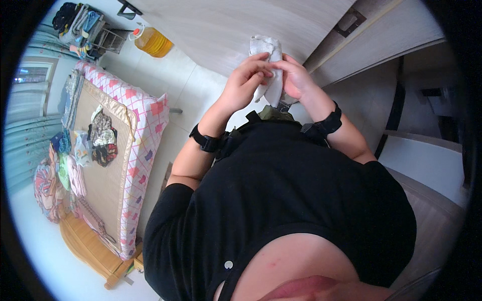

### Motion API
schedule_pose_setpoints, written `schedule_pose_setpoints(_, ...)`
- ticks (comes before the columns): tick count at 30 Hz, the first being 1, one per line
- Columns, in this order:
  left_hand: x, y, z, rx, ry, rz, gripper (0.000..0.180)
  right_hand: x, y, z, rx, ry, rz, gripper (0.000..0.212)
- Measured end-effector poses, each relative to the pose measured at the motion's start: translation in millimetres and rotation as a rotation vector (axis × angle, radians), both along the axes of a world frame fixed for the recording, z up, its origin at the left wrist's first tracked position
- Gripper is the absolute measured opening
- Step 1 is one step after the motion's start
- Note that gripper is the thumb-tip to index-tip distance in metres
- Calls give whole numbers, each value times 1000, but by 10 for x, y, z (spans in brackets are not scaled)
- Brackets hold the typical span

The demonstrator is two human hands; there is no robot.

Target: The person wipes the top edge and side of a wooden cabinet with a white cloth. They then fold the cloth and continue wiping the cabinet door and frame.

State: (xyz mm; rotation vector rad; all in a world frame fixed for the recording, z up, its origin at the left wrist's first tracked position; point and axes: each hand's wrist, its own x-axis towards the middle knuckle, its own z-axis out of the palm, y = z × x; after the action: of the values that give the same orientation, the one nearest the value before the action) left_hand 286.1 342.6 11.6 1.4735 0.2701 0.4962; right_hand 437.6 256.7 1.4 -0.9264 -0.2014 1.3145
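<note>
In front of my waist, a whitish cloth (265,44), folded and crumpled, is held up between both hands. My right hand (297,80) grips it from the right side, with the fingers partly behind the cloth. My left hand (245,83) has its curled fingers over the front of the cloth, and the thumb is bent in toward them. Two ends of the cloth hang below the fingers. Each wrist wears a black band.
A door panel (211,30) with a black handle stands ahead; wooden cabinet panels (371,47) rise at the right. On the pale floor (193,90) stands a jug of yellow oil (153,42). At the left, a bed (108,195) bears clothes (103,135); a loaded rack (108,40) stands beyond.
</note>
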Motion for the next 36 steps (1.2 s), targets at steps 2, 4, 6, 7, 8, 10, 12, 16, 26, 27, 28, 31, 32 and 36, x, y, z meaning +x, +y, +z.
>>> schedule_pose_setpoints(2, -2, -8, -67, -138, -127, 80, 27, 91, -3, -116, 87, 106, 76, 34)
schedule_pose_setpoints(4, -52, 31, -104, -120, -196, 284, 36, 108, -20, -173, 120, 209, 96, 34)
schedule_pose_setpoints(6, -120, 131, -103, 287, -75, 547, 38, 95, -28, -162, 143, 225, 99, 34)
schedule_pose_setpoints(7, -177, 181, -63, 509, 20, 604, 40, 90, -20, -136, 158, 234, 104, 34)
schedule_pose_setpoints(8, -220, 196, -57, 469, 49, 518, 38, 84, -22, -110, 166, 244, 95, 35)
schedule_pose_setpoints(10, -285, 193, -34, 391, 103, 347, 36, 76, -26, -48, 186, 260, 80, 37)
schedule_pose_setpoints(12, -299, 177, 36, 321, 120, 270, 34, 97, -16, 1, 227, 204, 105, 41)
schedule_pose_setpoints(16, -320, 204, 92, -9, 204, 119, 27, 40, -8, -27, 234, 125, 62, 46)
schedule_pose_setpoints(26, -388, 287, 341, 725, 477, 269, 26, 193, 21, -342, 71, -559, 193, 45)
schedule_pose_setpoints(27, -413, 276, 404, 805, 467, 278, 25, 183, 20, -337, 65, -808, 163, 48)
schedule_pose_setpoints(28, -429, 281, 478, 910, 469, 279, 24, 173, 27, -312, 61, -1054, 136, 50)
schedule_pose_setpoints(31, -461, 292, 586, 1166, 439, 246, 21, 127, 129, 2, 308, -1532, 19, 61)
schedule_pose_setpoints(32, -455, 293, 610, 1217, 435, 247, 21, 81, 201, 108, 424, -1644, -55, 58)
schedule_pose_setpoints(36, -482, 299, 669, 1335, 449, 292, 24, 11, 451, 337, 528, -1869, 191, 32)
